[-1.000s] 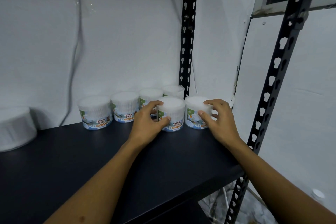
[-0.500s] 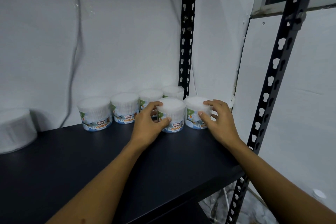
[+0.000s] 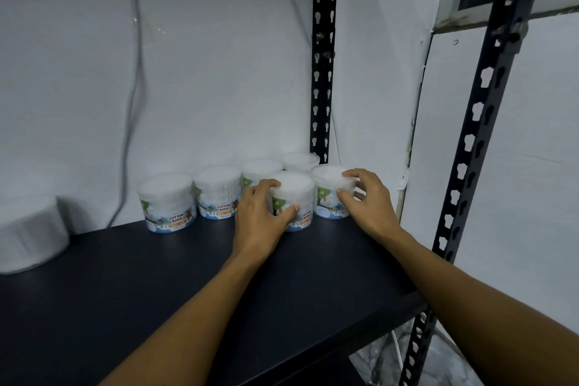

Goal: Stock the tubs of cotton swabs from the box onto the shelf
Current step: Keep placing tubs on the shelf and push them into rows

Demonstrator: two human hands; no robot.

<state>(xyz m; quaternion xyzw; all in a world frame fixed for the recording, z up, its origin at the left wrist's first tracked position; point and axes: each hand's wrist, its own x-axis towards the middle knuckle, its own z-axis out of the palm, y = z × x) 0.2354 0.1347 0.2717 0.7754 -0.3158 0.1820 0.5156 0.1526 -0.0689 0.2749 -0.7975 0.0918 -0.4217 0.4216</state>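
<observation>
Fingers and thumb of my left hand (image 3: 261,222) curl round the front tub (image 3: 294,199) just right of centre in the frame, thumb pressed on its label, fingertips over the far rim. Fingers of my right hand (image 3: 365,202) curl over the rim of the neighbouring tub (image 3: 329,194) to its right, thumb against the side wall.

"COTTON BUDS" reads in dark letters on the label of the tub I hold on the left, and again on the two tubs at the left end of the row (image 3: 166,205) (image 3: 216,193). Each label has a green tree, a blue-and-white band and an orange strip beneath the name; the smaller print is too blurred to read.

All the tubs are short clear cylinders, packed white with swabs under a pale lid. Two more stand behind the pair in my hands (image 3: 261,168) (image 3: 300,160), the last close to the rear post. Together they sit upright in a tight cluster at the back right of the shelf (image 3: 125,291), a dark, matte board.

At the left edge of the frame rests a larger white round pack (image 3: 29,235). Black slotted uprights (image 3: 322,56) (image 3: 470,150) frame the shelf, and a grey cable (image 3: 133,88) hangs down the white wall (image 3: 219,56) behind.
</observation>
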